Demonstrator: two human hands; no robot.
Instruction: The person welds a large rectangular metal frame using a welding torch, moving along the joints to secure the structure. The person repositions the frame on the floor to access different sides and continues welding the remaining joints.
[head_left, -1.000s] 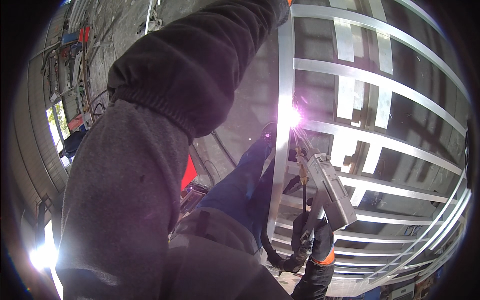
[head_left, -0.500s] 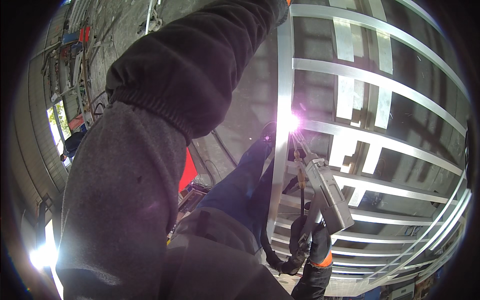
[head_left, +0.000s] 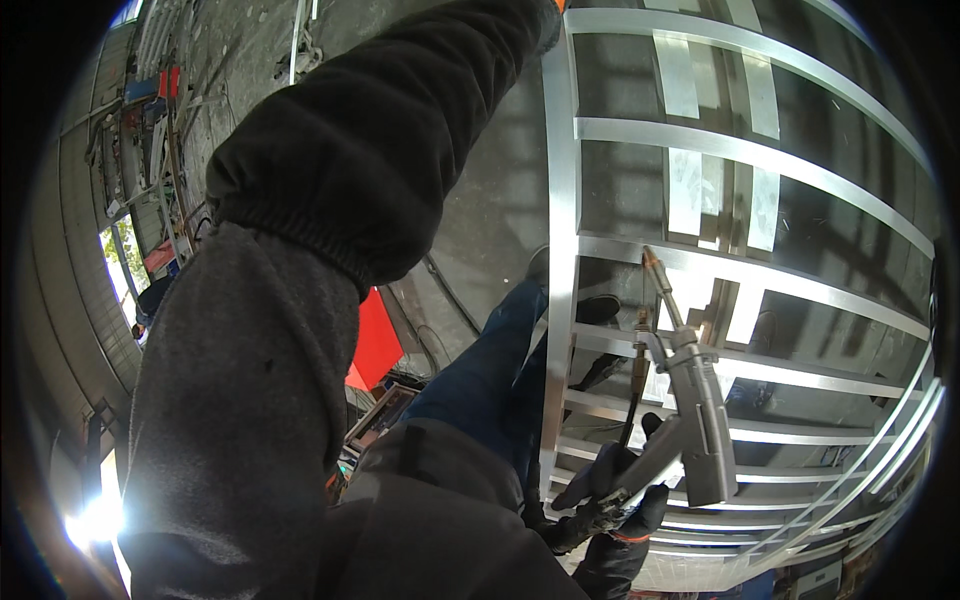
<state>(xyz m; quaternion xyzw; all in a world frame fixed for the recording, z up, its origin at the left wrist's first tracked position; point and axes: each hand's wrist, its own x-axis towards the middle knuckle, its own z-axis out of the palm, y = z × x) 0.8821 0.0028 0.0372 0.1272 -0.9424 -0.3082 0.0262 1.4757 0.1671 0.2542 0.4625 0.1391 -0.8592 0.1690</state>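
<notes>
My right hand (head_left: 645, 508), in a dark glove with an orange band, is closed around the handle of a welding torch (head_left: 698, 425). The torch has a boxy grey body and a thin copper-coloured nozzle at its far end, close to a crossbar of a silver metal frame (head_left: 562, 190). No arc glows at the tip. A second thin feed with a brass fitting (head_left: 640, 345) runs alongside the torch. My left arm (head_left: 350, 150), in a dark sleeve, reaches up to the far end of the frame's long rail; its hand lies beyond the top edge, with only a bit of orange showing.
Several parallel crossbars (head_left: 760, 152) run right from the long rail, with flat metal strips (head_left: 683, 185) beneath them. My legs (head_left: 480, 350) stand left of the rail. A red panel (head_left: 376, 345) and a cable lie beside them. Clutter lines the wall at far left.
The bright arc at the rail joint has gone out. My right hand has drawn the torch to the right, off the joint. My left arm has barely shifted.
</notes>
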